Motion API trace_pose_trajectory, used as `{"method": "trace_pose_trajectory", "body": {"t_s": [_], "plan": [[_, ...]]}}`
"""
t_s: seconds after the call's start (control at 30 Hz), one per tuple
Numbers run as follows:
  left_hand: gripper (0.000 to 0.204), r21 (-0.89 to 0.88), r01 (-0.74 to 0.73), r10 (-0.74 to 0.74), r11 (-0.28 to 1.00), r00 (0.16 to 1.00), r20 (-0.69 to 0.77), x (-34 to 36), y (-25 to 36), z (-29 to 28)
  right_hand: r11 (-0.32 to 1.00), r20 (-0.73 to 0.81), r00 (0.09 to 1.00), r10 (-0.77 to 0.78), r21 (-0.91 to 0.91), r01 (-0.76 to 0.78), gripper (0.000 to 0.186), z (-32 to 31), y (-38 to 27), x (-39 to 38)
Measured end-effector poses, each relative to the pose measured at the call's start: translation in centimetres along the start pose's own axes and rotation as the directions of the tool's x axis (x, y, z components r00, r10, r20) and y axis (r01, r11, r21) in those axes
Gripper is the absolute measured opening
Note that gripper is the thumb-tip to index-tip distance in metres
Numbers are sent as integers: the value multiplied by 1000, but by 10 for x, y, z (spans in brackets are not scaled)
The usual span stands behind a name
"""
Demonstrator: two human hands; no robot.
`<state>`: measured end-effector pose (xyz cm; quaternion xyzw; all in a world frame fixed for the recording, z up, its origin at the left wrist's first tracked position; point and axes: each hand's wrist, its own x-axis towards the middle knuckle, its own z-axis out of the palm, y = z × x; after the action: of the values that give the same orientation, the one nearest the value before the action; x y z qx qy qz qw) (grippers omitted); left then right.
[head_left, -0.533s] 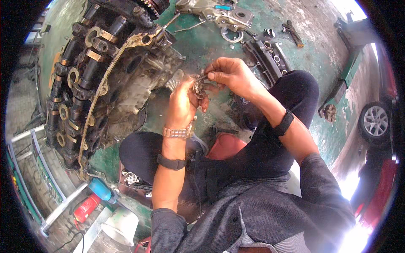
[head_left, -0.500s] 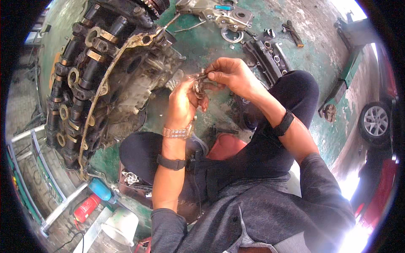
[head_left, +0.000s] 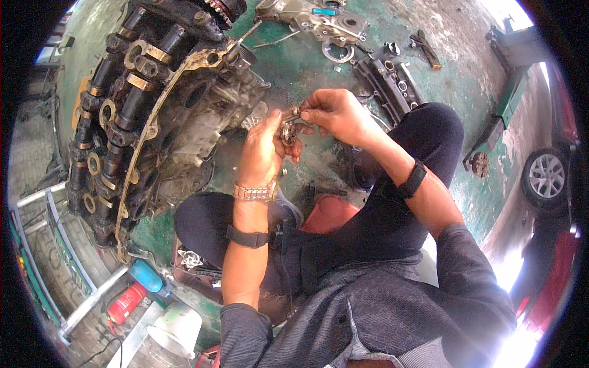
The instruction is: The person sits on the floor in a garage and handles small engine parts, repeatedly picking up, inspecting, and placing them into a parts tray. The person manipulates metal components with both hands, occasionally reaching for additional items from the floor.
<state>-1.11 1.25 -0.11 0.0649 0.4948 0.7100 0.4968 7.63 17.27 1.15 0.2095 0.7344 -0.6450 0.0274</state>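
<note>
My left hand (head_left: 261, 150), with a metal watch on its wrist, grips a small, grimy metal part (head_left: 287, 133) above my crossed legs. My right hand (head_left: 337, 119) pinches what looks like a thin dark piece at the top of that part with thumb and forefinger; the fine detail is too small to make out. To the left of my hands stands a large oily engine (head_left: 129, 110) with exposed camshafts and a gasket along its edge.
A metal cover (head_left: 288, 15), a black valve cover (head_left: 389, 83) and a dark tool (head_left: 426, 49) lie on the green floor. A red fire extinguisher (head_left: 126, 303), blue container (head_left: 144, 276), white bucket (head_left: 175, 328) and metal frame (head_left: 43, 245) are lower left. A car wheel (head_left: 546, 178) is right.
My left hand has shifted slightly left with the part. My right hand has dropped slightly and moved a little right, still pinching at the part.
</note>
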Motion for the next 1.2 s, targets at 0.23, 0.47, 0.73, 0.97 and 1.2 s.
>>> {"method": "trace_pose_trajectory", "body": {"t_s": [0.23,0.47,0.73,0.97,1.2], "plan": [[19,147,14,-15,989,1000,7,-1,-6,0,950,-69,964,-257,-202,239,17,5,8,1],[13,303,6,-9,953,1000,11,0,-3,-1,899,-32,955,-294,-348,265,19,2,3,-2],[14,346,7,-20,938,999,35,-4,-2,4,869,-22,985,-171,-475,140,38,2,0,2],[15,345,-9,-1,938,1000,29,-5,1,4,917,-24,990,-141,-380,122,38,1,-4,-3],[16,200,5,-9,980,1000,18,-4,4,-2,947,-43,952,-304,-122,297,28,3,4,0]]}}
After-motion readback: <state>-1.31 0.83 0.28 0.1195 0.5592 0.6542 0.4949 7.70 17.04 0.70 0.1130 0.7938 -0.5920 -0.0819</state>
